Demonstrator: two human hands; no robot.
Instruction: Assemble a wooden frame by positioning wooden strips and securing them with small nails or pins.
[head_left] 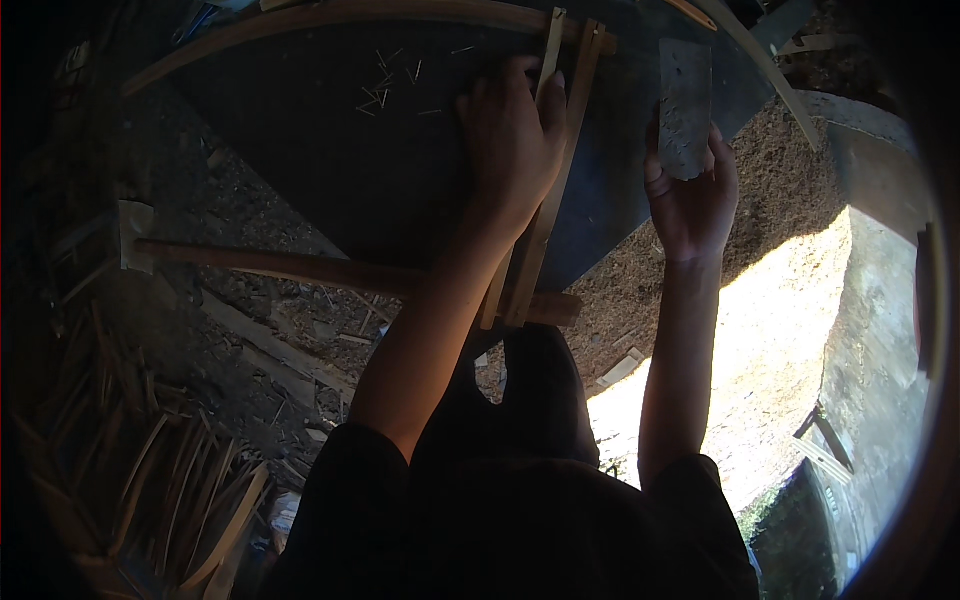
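My left hand [512,135] lies on the dark tabletop, its fingers and thumb closed around a narrow pale wooden strip [553,45]. Right beside that strip runs a wider wooden slat [556,190], roughly parallel to it. The lower ends of both rest across a wooden bar [556,308] near my body. Off to the right, my right hand [695,195] grips the lower end of a flat grey rectangular piece [685,108], held upright, with a pitted, scarred face. Its material is unclear.
Several thin pale nail-like pieces [380,88] lie scattered on the dark tabletop [300,130]. A long wooden bar [280,262] crosses at left. Stacked wooden strips [180,490] fill the lower left. Sawdust-like litter covers the ground [790,190], brightly sunlit at right beside a concrete ledge [880,330].
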